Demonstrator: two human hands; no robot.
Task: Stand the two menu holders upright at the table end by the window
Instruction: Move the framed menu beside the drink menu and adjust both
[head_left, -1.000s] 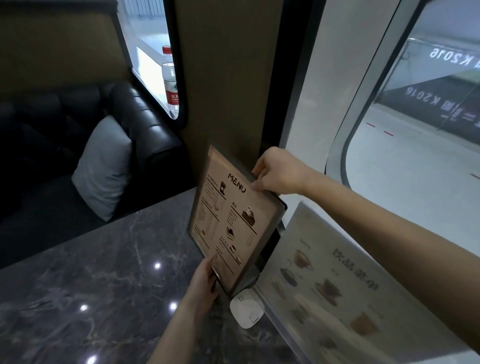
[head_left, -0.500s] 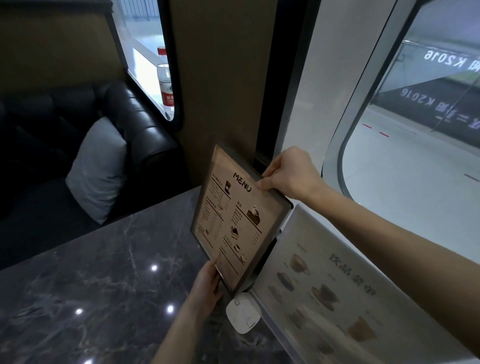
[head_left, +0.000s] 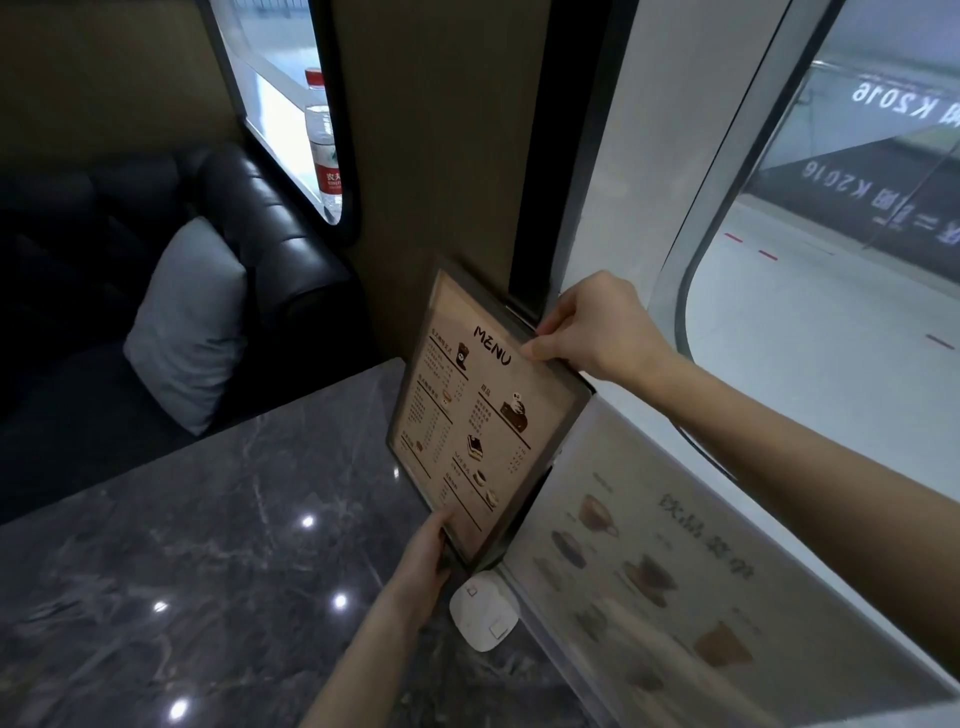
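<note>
A dark-framed menu holder marked MENU stands nearly upright at the far end of the marble table, against the wall by the window. My right hand pinches its top edge. My left hand grips its lower edge near the bottom corner. A second, clear menu holder with pictures of drinks stands to the right along the window side, leaning back toward the glass. My right forearm crosses above it.
A small white device lies on the table just below the framed holder. A black leather bench with a grey cushion is beyond the table. A water bottle stands on the far window ledge.
The framed holder has tipped a little more upright and shifted slightly toward the wall. Both hands keep their hold on it.
</note>
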